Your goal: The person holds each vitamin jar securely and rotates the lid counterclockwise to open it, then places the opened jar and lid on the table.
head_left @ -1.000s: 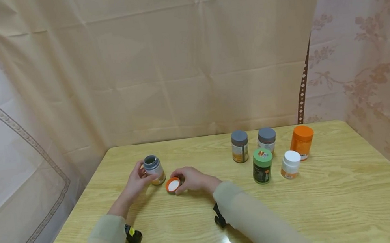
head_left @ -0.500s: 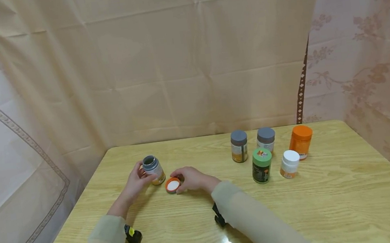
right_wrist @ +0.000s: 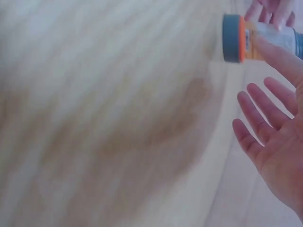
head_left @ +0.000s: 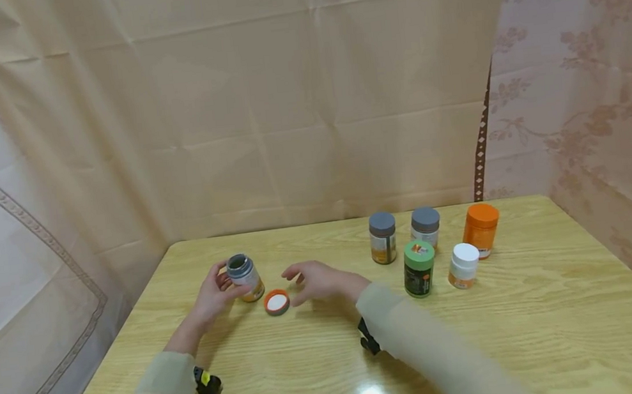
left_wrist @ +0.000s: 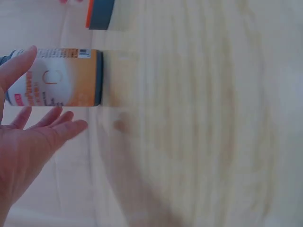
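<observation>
An uncapped jar (head_left: 252, 283) with a dark mouth and an orange-and-white label stands upright on the table. My left hand (head_left: 213, 296) is beside it, thumb across its near side. In the left wrist view the fingers (left_wrist: 71, 130) are spread loosely below the jar's edge, not wrapped round it; contact is hard to tell. Just right of the jar lies its grey lid (head_left: 277, 302), orange-rimmed inner side up with a white liner. My right hand (head_left: 322, 282) hovers right of the lid, apart from it, holding nothing; its fingers look relaxed in the right wrist view.
To the right stand two grey-lidded jars (head_left: 383, 241), a green-lidded jar (head_left: 419, 269), a white jar (head_left: 464, 266) and an orange jar (head_left: 481, 231). All rest on the wooden table (head_left: 287, 367). A beige curtain (head_left: 261, 113) hangs behind its far edge.
My right hand has let go of the lid and moved up and right, leaving it on the table. The left hand stays by the jar. The head view has shifted slightly.
</observation>
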Available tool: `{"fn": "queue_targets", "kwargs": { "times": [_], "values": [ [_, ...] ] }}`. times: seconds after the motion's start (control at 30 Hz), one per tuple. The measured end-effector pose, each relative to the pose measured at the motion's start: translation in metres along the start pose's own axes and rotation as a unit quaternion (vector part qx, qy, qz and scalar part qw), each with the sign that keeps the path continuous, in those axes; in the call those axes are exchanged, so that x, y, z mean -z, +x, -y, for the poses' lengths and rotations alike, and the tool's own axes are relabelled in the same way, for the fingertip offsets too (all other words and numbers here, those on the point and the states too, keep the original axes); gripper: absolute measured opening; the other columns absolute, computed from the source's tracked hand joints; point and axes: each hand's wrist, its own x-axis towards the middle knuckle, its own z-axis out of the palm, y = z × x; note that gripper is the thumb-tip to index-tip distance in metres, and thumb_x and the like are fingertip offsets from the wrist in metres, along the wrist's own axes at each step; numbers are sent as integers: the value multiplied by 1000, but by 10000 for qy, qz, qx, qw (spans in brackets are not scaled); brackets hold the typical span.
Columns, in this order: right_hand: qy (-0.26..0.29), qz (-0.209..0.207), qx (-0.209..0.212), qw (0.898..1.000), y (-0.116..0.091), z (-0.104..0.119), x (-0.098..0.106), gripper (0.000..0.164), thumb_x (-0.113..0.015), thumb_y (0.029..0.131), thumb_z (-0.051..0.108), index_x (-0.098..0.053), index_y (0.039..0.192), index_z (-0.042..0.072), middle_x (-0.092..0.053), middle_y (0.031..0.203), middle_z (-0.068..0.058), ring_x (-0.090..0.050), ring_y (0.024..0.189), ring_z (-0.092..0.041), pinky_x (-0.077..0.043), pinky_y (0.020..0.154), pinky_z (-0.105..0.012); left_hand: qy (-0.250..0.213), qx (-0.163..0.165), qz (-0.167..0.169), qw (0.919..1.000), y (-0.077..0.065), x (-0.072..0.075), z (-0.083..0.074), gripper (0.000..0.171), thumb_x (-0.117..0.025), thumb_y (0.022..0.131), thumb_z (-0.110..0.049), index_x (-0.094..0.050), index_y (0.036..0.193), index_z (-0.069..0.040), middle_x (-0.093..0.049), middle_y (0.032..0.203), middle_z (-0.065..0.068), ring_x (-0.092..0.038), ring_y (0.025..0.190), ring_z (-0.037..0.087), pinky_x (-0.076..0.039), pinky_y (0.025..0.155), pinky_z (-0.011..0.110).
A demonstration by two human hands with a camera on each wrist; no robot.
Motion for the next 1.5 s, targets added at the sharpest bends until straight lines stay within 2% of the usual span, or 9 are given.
{"fn": "queue_targets", "kwargs": {
  "times": [0.2, 0.37, 0.57, 0.8, 1.1, 1.3, 1.5],
  "values": [
    [-344, 62, 205, 9992, -10, -5, 24, 57, -77, 85, 12, -52, 135, 2, -55, 132, -15, -53, 118, -29, -44, 97, -39, 433, -221, 60, 9988, -5, 9, -8, 82, -70, 88, -2, -16, 150, 1, -27, 149, 33, -23, 139, 46, -19, 111, 57],
    [-615, 27, 337, 9975, -18, -6, 45, 56, -75, 86, 12, -52, 135, 0, -55, 131, -17, -54, 117, -30, -45, 96, -38, 773, -287, 55, 9966, -10, 13, -15, 84, -72, 88, -6, -17, 151, -1, -23, 151, 32, -19, 140, 46, -12, 110, 62],
    [-1002, -360, 515, 9930, -29, -1, 66, 51, -75, 87, 15, -54, 131, -1, -58, 127, -17, -57, 113, -29, -47, 94, -37, 1080, -433, -29, 9932, -15, 18, -23, 84, -73, 88, -9, -18, 151, -2, -23, 152, 30, -17, 140, 46, -13, 110, 62],
    [-1064, -580, 651, 9905, -39, 6, 80, 45, -71, 90, 16, -56, 130, 1, -58, 127, -15, -58, 113, -28, -48, 92, -35, 1299, -583, -195, 9896, -18, 21, -37, 85, -72, 88, -10, -17, 152, -2, -22, 154, 27, -17, 141, 44, -13, 110, 62],
    [-1056, -566, 627, 9908, -61, 18, 100, 44, -68, 93, 19, -56, 130, 1, -58, 128, -11, -56, 115, -27, -46, 94, -37, 1379, -1068, -228, 9844, -24, 12, -61, 83, -73, 88, -9, -20, 151, -2, -23, 154, 25, -17, 143, 40, -10, 112, 58],
    [-1345, -590, 743, 9864, -78, 20, 112, 42, -67, 94, 20, -56, 129, 0, -58, 127, -13, -57, 114, -27, -46, 95, -40, 1439, -1193, -172, 9822, -28, 2, -79, 83, -75, 87, -12, -22, 150, -1, -25, 154, 23, -17, 143, 37, -11, 113, 55],
    [-1377, -645, 727, 9857, -97, 15, 127, 42, -67, 94, 20, -56, 130, 2, -59, 126, -12, -56, 115, -28, -45, 95, -46, 1307, -1341, 8, 9823, -30, -8, -90, 74, -70, 91, -12, -25, 148, 0, -27, 154, 21, -16, 144, 36, -10, 114, 55]
  ]
}}
